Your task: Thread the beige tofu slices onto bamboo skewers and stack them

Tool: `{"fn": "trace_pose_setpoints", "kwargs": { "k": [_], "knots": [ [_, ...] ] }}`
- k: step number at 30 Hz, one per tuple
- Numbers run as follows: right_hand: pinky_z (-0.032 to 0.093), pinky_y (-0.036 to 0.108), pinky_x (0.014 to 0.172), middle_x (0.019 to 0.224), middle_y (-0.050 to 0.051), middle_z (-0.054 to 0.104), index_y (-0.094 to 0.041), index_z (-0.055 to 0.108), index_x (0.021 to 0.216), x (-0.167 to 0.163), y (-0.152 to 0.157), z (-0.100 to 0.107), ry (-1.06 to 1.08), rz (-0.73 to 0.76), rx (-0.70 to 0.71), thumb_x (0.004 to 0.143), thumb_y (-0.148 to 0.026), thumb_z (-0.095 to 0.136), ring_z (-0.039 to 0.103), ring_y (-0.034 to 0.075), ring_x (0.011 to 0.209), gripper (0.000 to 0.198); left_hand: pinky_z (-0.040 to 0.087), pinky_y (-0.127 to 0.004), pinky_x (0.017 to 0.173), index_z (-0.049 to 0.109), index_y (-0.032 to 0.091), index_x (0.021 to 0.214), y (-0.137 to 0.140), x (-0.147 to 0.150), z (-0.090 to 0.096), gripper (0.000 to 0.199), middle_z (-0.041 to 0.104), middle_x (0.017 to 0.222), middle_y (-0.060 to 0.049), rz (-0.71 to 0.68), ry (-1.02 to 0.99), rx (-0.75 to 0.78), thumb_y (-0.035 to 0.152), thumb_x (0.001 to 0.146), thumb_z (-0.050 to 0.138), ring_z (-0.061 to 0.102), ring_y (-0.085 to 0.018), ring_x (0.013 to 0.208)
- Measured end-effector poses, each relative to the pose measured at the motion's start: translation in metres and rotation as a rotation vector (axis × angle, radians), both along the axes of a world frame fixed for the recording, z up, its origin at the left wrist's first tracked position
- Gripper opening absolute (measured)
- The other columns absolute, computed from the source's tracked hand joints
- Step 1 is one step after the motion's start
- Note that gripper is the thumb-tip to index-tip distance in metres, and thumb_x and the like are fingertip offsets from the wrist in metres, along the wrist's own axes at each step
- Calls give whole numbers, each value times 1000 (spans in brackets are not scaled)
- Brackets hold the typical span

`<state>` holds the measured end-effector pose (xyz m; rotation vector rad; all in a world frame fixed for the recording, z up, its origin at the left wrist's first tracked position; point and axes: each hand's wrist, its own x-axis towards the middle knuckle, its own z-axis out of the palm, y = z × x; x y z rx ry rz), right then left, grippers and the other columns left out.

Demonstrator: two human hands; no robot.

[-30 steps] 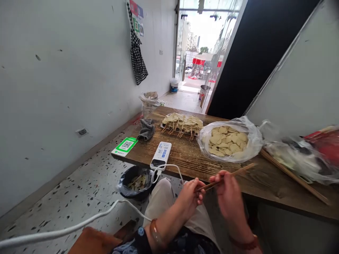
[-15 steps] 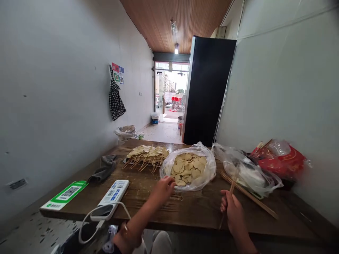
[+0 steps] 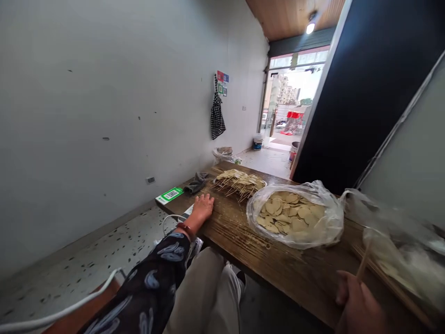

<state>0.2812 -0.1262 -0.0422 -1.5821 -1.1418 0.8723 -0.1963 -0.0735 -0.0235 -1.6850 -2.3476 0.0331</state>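
My left hand (image 3: 203, 208) rests palm down near the table's left end, fingers stretched out and holding nothing I can see. Partly hidden beneath and beside it is a white device (image 3: 188, 211) with a cable. My right hand (image 3: 361, 301), blurred at the lower right, is closed around a thin bundle of bamboo skewers (image 3: 364, 262) that points up. Between the hands lies an open clear plastic bag (image 3: 252, 215) filled with thin, pale round slices (image 3: 299, 213). Behind it, skewered slices (image 3: 239, 180) are piled up, their sticks facing me.
More loose skewers (image 3: 392, 290) lie on the wooden table (image 3: 239, 241) at the right, beside a blurred plastic bag (image 3: 410, 260). A dark cloth (image 3: 196, 183) and a green QR card (image 3: 170, 195) are at the left end. A white cable (image 3: 62, 315) crosses the lower left.
My view has swung left. My left hand has moved from beside the bag of slices to the table's left end, and its fingers have spread. My right hand still holds the skewers.
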Motion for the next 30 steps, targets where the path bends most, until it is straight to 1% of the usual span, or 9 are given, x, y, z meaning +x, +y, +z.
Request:
{"fn": "trace_pose_setpoints", "kwargs": {
  "k": [4, 9, 15, 18, 20, 23, 26, 28, 30],
  "knots": [
    [38, 30, 54, 60, -1, 51, -21, 61, 89, 4, -3, 0, -37, 45, -28, 87, -60, 39, 52, 18, 57, 45, 34, -48, 99, 57, 16, 118, -4, -9, -3, 34, 53, 126, -19, -8, 25, -15, 24, 91, 39, 46, -30, 120],
    [40, 30, 58, 57, -3, 51, -20, 61, 88, 3, 1, -7, -46, 49, 4, 88, -64, 34, 51, 17, 56, 51, 38, -44, 94, 61, 13, 111, -3, -20, 3, 31, 59, 113, -19, -68, 67, -39, 24, 90, 40, 52, -29, 111],
    [37, 26, 52, 52, -6, 44, -18, 60, 87, -9, 11, -13, 75, 46, 80, 85, -66, 37, 46, 14, 51, 53, 39, -45, 89, 65, 10, 101, 6, -31, 10, 31, 62, 104, -20, -126, 86, -37, 22, 89, 39, 57, -31, 102],
    [36, 25, 49, 51, -6, 43, -17, 61, 86, -11, 14, -14, 99, 38, 123, 84, -67, 39, 45, 14, 49, 54, 39, -46, 88, 65, 10, 100, 11, -34, 9, 31, 63, 105, -20, -128, 78, -29, 20, 89, 37, 58, -31, 101],
    [37, 25, 49, 51, -5, 44, -17, 61, 85, -11, 14, -14, 86, 36, 141, 83, -67, 40, 46, 14, 49, 54, 36, -46, 91, 65, 11, 100, 13, -34, 7, 33, 63, 106, -19, -111, 80, -22, 18, 90, 34, 58, -29, 101],
    [37, 25, 49, 51, -5, 46, -18, 63, 85, -9, 12, -15, 55, 27, 157, 83, -67, 41, 47, 15, 49, 54, 31, -48, 97, 65, 13, 101, 15, -27, 7, 35, 64, 109, -18, -117, 104, -2, 16, 89, 31, 56, -28, 105],
    [37, 26, 49, 51, -5, 46, -18, 63, 86, -8, 13, -16, 31, 11, 156, 83, -67, 40, 47, 15, 48, 54, 29, -51, 101, 63, 13, 107, 22, -12, 13, 35, 62, 114, -18, -166, 102, 42, 20, 89, 34, 53, -30, 111],
    [37, 26, 48, 51, -5, 45, -18, 63, 87, -8, 14, -18, 29, 12, 163, 84, -67, 40, 47, 15, 48, 55, 30, -49, 102, 60, 12, 115, 33, 4, 21, 37, 60, 121, -18, -209, 37, 133, 23, 90, 35, 51, -30, 115],
    [37, 26, 48, 52, -5, 44, -17, 63, 90, -8, 15, -19, 34, 26, 174, 85, -66, 40, 46, 15, 48, 54, 33, -44, 102, 58, 11, 119, 46, 28, 30, 40, 59, 123, -17, -256, -97, 213, 27, 90, 36, 52, -28, 115]
  ]
}}
